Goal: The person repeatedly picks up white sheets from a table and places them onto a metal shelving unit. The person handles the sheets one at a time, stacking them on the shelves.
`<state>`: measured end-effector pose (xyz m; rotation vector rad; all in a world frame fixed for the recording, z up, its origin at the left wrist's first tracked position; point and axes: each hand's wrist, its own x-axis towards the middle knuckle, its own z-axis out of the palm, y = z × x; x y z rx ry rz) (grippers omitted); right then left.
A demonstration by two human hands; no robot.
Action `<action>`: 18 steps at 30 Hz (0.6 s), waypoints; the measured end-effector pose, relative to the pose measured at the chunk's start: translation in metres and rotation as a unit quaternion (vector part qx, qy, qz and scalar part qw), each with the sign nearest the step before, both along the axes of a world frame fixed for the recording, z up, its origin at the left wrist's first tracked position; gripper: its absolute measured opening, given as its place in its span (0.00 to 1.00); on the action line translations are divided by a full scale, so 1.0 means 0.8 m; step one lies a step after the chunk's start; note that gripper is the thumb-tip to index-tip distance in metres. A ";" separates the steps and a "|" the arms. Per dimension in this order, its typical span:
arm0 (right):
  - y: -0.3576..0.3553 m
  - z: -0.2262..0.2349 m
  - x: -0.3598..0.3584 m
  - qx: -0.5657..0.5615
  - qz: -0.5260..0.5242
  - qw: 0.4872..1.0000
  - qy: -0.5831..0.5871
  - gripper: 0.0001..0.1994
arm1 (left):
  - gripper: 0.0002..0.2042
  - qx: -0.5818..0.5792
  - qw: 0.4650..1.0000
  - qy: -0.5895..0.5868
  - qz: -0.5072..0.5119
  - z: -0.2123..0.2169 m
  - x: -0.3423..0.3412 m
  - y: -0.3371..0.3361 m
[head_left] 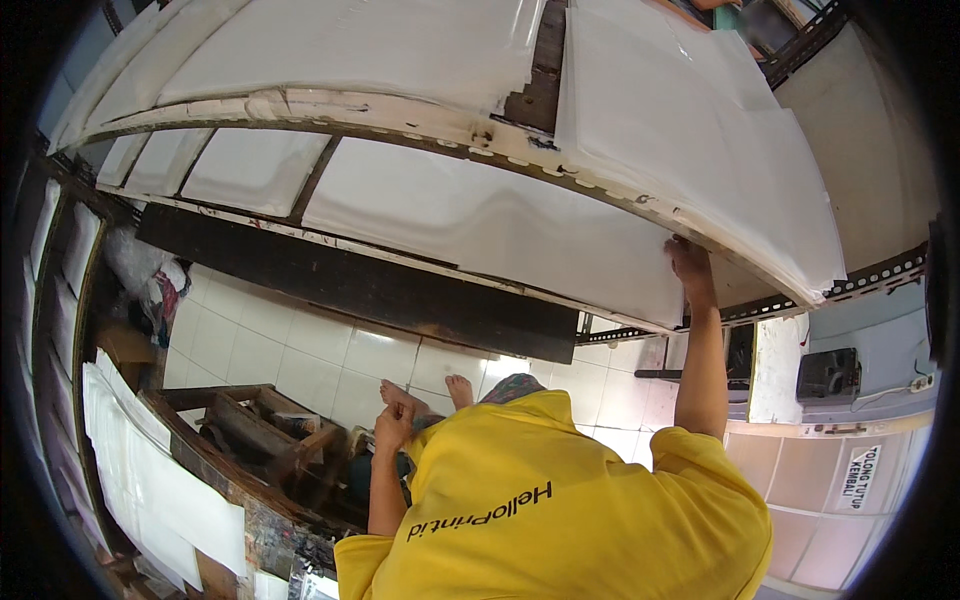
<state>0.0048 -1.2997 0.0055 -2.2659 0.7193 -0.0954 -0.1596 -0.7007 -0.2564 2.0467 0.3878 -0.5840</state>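
Note:
My right hand reaches up to the right edge of the white sheet on the lower shelf level, just below the upper shelf's metal rail. Its fingers are bent at the sheet's edge and seem closed on it; the fingertips are partly hidden. Low in front of my body, my left hand has its fingers curled together. Whatever it holds, if anything, is too small to make out. More white sheets lie stacked on the upper shelf level.
A dark board runs below the shelf. Left stand a worn wooden frame and loose white sheets. Right are a black box and a perforated black bar. My bare feet are on white floor tiles.

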 end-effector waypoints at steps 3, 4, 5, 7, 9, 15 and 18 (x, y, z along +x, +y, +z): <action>-0.034 -0.047 -0.023 -0.221 0.004 0.969 -0.108 0.11 | 0.19 0.044 0.999 0.023 -0.017 -0.006 -0.020 -0.003; -0.041 -0.053 -0.027 -0.225 -0.002 0.969 -0.100 0.12 | 0.19 0.056 0.998 0.023 -0.019 -0.014 -0.029 -0.002; -0.047 -0.058 -0.029 -0.228 -0.008 0.969 -0.092 0.13 | 0.19 0.067 0.997 0.023 -0.020 -0.022 -0.038 0.000; -0.059 -0.064 -0.028 -0.245 -0.014 0.967 -0.075 0.13 | 0.17 0.090 0.995 0.035 -0.016 -0.040 -0.057 0.005; -0.066 -0.065 -0.027 -0.272 -0.014 0.960 -0.060 0.13 | 0.16 0.103 0.993 0.057 -0.011 -0.050 -0.074 0.010; -0.079 -0.065 -0.025 -0.312 -0.036 0.949 -0.011 0.12 | 0.15 0.082 0.987 0.124 0.064 -0.046 -0.111 0.015; -0.073 -0.064 -0.029 -0.331 -0.043 0.943 -0.007 0.13 | 0.15 0.097 0.979 0.168 0.069 -0.066 -0.121 0.022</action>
